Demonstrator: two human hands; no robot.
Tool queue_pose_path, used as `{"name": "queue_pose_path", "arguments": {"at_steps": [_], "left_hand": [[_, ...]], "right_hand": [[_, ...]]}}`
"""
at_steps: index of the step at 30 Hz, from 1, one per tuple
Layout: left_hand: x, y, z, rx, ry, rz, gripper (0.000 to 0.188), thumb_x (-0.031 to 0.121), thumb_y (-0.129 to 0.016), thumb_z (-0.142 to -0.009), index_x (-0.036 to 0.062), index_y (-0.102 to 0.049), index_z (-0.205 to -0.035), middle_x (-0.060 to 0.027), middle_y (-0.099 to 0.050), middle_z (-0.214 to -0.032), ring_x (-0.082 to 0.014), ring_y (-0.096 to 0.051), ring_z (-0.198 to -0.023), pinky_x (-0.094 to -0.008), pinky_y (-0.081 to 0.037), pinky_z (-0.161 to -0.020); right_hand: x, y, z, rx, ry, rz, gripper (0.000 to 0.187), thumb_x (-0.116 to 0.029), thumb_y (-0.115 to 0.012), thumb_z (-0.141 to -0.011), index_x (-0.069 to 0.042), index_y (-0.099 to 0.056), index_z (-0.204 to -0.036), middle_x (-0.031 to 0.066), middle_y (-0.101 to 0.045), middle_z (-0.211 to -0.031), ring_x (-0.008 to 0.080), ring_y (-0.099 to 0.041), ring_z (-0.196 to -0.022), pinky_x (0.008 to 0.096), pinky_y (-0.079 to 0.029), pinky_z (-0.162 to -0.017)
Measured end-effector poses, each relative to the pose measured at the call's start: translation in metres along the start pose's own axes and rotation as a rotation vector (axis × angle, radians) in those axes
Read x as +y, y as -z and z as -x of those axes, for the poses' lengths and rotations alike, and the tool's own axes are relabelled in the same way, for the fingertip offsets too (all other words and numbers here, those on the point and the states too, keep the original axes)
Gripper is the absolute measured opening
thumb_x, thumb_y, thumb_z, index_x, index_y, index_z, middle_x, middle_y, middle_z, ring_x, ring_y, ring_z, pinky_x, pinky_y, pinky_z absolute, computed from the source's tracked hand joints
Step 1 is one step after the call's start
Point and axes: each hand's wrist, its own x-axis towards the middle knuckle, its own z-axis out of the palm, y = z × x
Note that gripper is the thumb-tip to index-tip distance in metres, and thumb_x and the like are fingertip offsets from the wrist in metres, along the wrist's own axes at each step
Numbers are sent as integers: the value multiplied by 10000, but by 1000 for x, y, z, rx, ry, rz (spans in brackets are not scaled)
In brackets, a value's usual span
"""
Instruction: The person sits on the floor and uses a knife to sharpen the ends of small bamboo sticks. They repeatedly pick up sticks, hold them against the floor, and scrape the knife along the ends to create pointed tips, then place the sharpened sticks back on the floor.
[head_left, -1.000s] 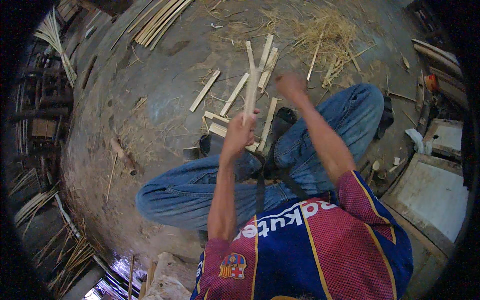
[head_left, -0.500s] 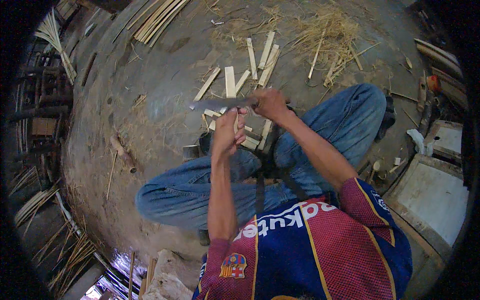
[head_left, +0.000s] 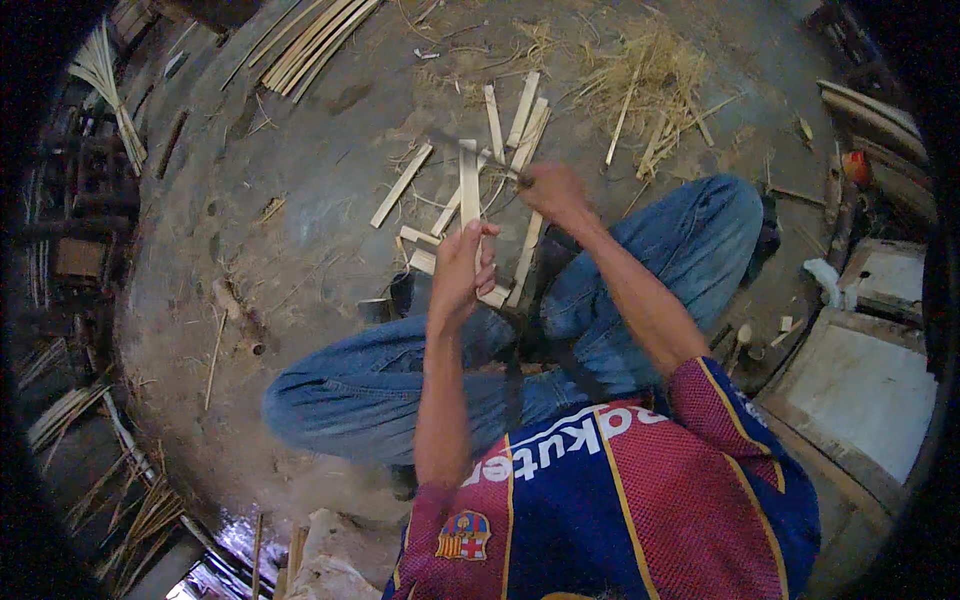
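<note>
My left hand (head_left: 461, 268) is closed around the lower end of a pale bamboo slat (head_left: 470, 185), which points away from me. In my right hand (head_left: 556, 196), a little farther off and to the right, is a knife (head_left: 507, 170). Its blade, smeared by motion, reaches left across the far end of the slat; whether it touches the wood I cannot tell. Beneath and beyond my hands several more cut slats (head_left: 402, 185) lie on the ground, some overlapping (head_left: 523, 110).
My crossed legs in jeans (head_left: 650, 270) frame the near side. A heap of fine shavings (head_left: 645, 85) lies far right, and long strips (head_left: 315, 45) far left. A short stick (head_left: 240, 315) rests on the left. Pale-topped boards (head_left: 850, 390) stand at the right.
The knife has moved from beside my left hand out to the slat's far end. My right hand has shifted slightly farther away and right; my left still grips the slat.
</note>
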Motion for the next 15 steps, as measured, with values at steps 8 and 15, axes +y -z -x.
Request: {"name": "queue_pose_path", "arguments": {"at_steps": [8, 15], "left_hand": [[-13, 17, -4, 19, -65, -181, 354, 371, -451, -1015, 33, -554, -989, 22, -428, -627, -53, -363, -411, -226, -301, -356], [-13, 4, -3, -81, 20, -169, 332, 350, -455, -1016, 36, -560, -994, 34, -433, -616, -41, -353, -399, -223, -270, -349]], "right_hand": [[-5, -30, 6, -8, 263, 4, 221, -254, -688, -697, -203, -681, -912, 116, -668, -805, 338, -662, -787, 482, -522, -693], [43, -28, -15, 34, -96, -41, 227, -302, -679, -751, -102, -711, -854, 175, -678, -816, 348, -668, -805, 484, -522, -686]]}}
